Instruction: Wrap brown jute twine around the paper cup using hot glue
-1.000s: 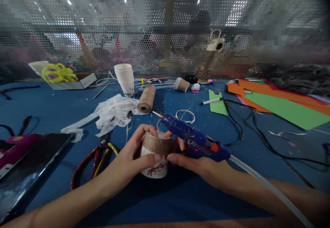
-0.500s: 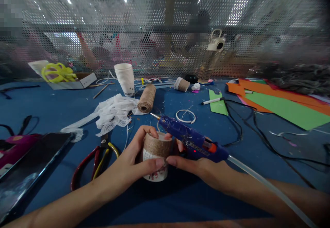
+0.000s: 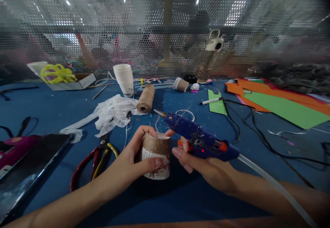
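Head view: hands (image 3: 132,159) hold round, twine-banded cup (image 3: 157,149), glue gun (image 3: 197,132).

Left hand (image 3: 144,154) curled in grip, right hand (image 3: 203,164) closed.

Your phone (image 3: 33,173) at eight o'clock and magenta item (image 3: 19,149) at nine run off-frame; behind the mesh (image 3: 144,22) at twelve, shapes blur. The cup (image 3: 157,144) hides part of your left hand (image 3: 135,156).
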The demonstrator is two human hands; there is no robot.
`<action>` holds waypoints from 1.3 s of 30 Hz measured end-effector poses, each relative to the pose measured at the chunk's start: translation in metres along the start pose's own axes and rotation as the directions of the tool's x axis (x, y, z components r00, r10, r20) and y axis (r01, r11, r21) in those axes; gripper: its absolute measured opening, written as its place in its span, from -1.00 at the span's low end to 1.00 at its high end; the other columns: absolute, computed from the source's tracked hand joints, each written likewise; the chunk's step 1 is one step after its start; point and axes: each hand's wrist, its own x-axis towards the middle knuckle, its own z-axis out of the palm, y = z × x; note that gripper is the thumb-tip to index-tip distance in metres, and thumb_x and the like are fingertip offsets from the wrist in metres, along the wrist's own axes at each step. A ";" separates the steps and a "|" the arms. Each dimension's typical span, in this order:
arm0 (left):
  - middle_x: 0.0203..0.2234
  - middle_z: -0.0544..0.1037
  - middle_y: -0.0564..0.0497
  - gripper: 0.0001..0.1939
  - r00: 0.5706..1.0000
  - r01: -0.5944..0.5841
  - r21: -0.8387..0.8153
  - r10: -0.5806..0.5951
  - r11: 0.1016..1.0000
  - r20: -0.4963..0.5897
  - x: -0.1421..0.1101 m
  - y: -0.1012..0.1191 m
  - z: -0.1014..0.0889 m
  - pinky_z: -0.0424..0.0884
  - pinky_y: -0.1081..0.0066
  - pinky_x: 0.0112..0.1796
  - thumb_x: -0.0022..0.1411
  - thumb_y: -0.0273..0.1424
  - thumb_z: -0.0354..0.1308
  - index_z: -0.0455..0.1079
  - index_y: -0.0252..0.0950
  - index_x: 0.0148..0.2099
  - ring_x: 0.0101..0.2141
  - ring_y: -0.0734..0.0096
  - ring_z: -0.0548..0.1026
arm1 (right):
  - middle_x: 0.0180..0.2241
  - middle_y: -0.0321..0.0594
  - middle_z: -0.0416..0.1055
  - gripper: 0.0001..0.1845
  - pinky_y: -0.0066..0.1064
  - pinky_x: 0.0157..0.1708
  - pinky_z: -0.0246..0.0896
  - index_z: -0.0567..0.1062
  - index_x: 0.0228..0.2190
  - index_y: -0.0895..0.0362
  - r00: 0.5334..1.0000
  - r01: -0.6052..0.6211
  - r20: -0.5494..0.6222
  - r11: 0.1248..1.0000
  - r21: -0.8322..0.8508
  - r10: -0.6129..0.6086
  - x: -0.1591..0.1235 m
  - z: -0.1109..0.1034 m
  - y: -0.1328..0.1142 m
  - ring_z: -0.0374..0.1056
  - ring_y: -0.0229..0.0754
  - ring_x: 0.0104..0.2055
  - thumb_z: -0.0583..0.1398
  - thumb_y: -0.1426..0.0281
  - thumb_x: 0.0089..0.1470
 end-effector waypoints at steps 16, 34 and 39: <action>-0.17 0.54 0.12 -0.62 0.997 -0.027 0.013 0.026 1.000 0.079 0.001 -0.001 -0.001 0.37 0.46 -0.18 0.22 -0.36 0.32 0.20 -0.09 -0.02 -0.21 0.48 0.52 | -0.54 -0.37 0.43 -0.73 -0.36 -0.10 0.30 0.30 -0.49 0.07 0.986 0.102 0.134 0.995 -0.011 -0.100 0.002 -0.001 -0.001 0.41 -0.27 -0.34 0.15 0.35 0.28; -0.26 0.62 0.10 -0.69 0.998 -0.020 -0.062 0.024 0.998 0.064 0.003 0.000 0.002 0.44 0.44 -0.23 0.22 -0.45 0.29 0.25 -0.13 -0.08 -0.31 0.47 0.59 | -0.44 -0.41 0.41 -0.72 -0.50 -0.31 0.36 0.33 -0.45 0.09 0.995 0.094 0.022 0.984 0.153 -0.098 0.004 0.006 0.001 0.40 -0.34 -0.40 0.37 0.45 0.01; -0.24 0.61 0.09 -0.72 0.993 -0.031 -0.084 0.040 0.996 0.107 0.003 0.000 0.005 0.45 0.40 -0.22 0.26 -0.45 0.25 0.24 -0.10 -0.07 -0.31 0.42 0.61 | -0.49 -0.45 0.37 -0.72 -0.47 -0.28 0.40 0.30 -0.45 0.09 0.999 0.017 0.044 0.970 0.241 -0.029 0.003 0.008 -0.002 0.44 -0.34 -0.42 0.35 0.44 0.04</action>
